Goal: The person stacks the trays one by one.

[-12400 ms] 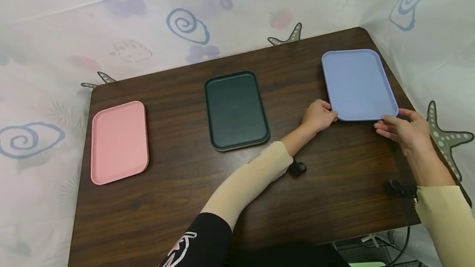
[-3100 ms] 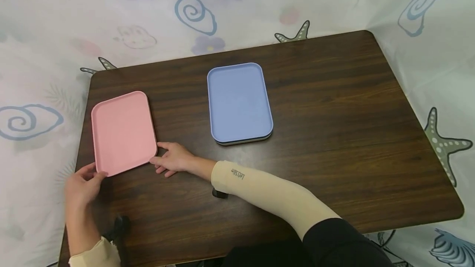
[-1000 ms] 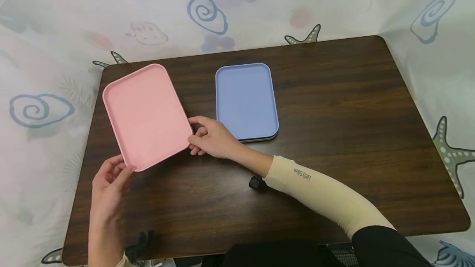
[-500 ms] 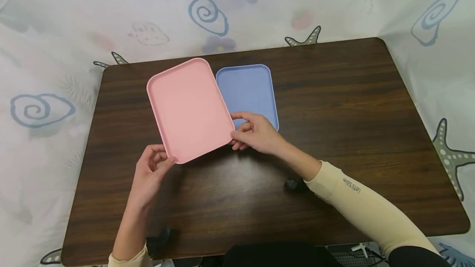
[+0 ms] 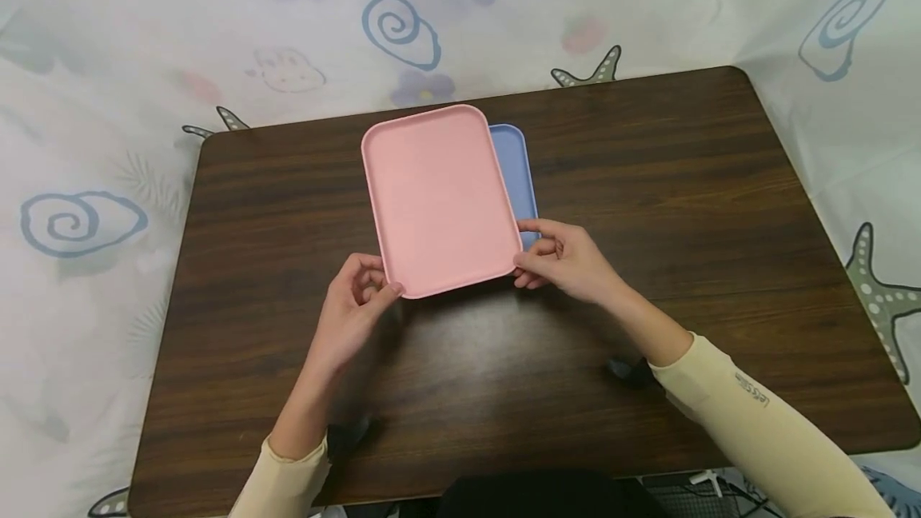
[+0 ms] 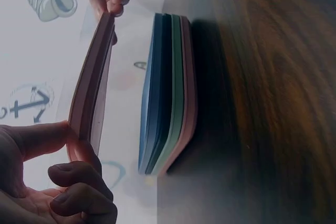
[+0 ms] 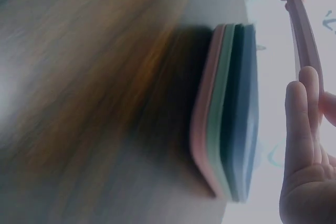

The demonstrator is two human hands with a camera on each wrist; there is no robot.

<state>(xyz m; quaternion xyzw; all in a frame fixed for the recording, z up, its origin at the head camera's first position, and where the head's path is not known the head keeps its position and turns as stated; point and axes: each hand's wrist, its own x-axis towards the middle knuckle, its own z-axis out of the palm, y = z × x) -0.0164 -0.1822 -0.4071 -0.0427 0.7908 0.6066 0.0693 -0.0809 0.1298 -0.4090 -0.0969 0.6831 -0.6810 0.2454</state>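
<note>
A pink rectangular tray [image 5: 442,198] is held in the air by its two near corners. My left hand [image 5: 351,306] pinches the near left corner, thumb on the rim and fingers beneath. At the near right corner my right hand [image 5: 568,258] pinches it the same way. Below and partly covered lies a blue tray [image 5: 516,174]. Both wrist views show it topping a stack on the table: under the blue tray [image 6: 152,93] come a dark green one, a light green tray [image 6: 176,77] and a pink one [image 7: 207,98]. A gap separates the held tray from the stack.
The dark wood-grain table [image 5: 691,206] stands against a white patterned cloth [image 5: 489,30] at the back and sides. Dark wrist gear [image 5: 629,372] hangs under each forearm. Cables [image 5: 727,490] show below the front edge.
The pink tray has been lifted from the table's left and carried right, now over much of the blue tray. Earlier, the blue tray went from the right side onto the dark green one.
</note>
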